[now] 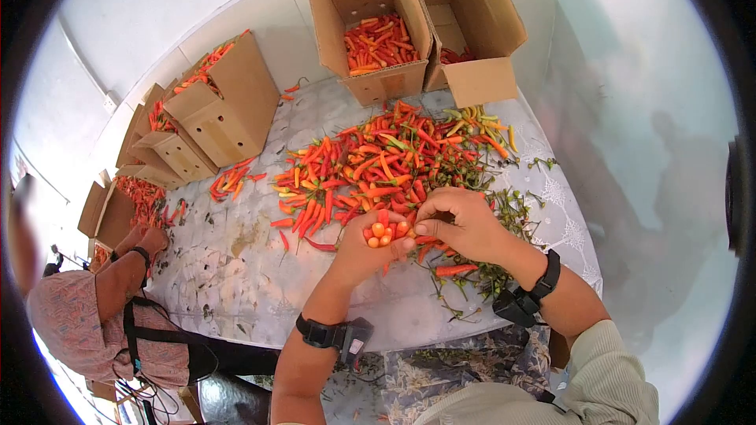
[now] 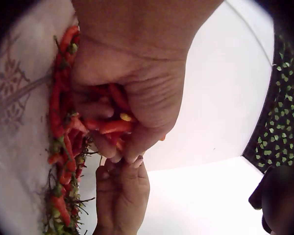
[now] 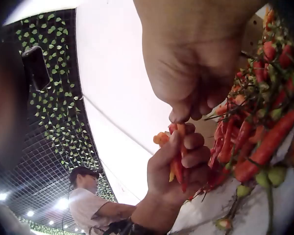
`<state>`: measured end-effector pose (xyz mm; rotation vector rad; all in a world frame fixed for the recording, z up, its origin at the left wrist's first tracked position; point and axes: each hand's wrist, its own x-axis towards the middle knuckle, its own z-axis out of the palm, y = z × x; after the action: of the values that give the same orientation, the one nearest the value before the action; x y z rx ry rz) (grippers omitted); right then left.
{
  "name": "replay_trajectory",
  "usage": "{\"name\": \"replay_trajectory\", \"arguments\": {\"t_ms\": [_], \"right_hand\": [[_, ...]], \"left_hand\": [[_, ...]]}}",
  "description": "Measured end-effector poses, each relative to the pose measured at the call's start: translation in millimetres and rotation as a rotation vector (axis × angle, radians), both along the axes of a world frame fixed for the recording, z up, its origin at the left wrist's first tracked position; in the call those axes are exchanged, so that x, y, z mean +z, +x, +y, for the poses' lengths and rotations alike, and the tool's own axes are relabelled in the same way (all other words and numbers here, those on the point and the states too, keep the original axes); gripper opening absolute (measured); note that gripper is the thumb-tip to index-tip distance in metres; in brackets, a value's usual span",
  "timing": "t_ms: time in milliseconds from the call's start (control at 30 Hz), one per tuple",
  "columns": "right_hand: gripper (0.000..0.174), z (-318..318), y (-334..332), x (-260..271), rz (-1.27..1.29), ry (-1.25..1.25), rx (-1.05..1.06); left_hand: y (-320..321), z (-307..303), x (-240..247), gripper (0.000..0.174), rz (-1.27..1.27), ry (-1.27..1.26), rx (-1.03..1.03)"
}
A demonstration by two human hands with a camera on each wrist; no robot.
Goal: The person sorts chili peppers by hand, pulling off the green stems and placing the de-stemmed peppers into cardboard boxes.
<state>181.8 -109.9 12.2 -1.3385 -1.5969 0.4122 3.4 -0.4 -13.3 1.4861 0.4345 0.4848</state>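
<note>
My left hand [image 1: 358, 254] grips a bunch of red and orange chillies [image 1: 381, 234] with fingers curled round them; in the left wrist view the chillies [image 2: 116, 125] show between the fingers of that hand [image 2: 132, 83]. At the top of the bunch, my right hand [image 1: 465, 224] meets the left, its thumb and fingers bent together. In the right wrist view, the right hand's [image 3: 196, 73] fingertips are at the end of a chilli [image 3: 181, 142] held in the left hand [image 3: 166, 181]. Whether they pinch a stem is hidden.
A large pile of chillies [image 1: 378, 161] lies beyond the hands, with green stems [image 1: 512, 220] on the right. Cardboard boxes [image 1: 386, 84] of chillies stand at the back, others [image 1: 228, 130] at the left. Another person [image 1: 79, 315] works at the table's [image 1: 260, 283] left end.
</note>
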Motion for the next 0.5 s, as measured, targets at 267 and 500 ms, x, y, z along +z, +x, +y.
{"name": "replay_trajectory", "arguments": {"t_ms": [267,500], "right_hand": [[0.018,-1,3,1,0.299,-0.240,0.232],[0.023,1,2,-12,0.617,-0.409,0.370]], "left_hand": [[-3,-2,9,0.030,-0.036,0.033,-0.094],[-7,-1,8,0.030,-0.047,0.007,-0.156]]}}
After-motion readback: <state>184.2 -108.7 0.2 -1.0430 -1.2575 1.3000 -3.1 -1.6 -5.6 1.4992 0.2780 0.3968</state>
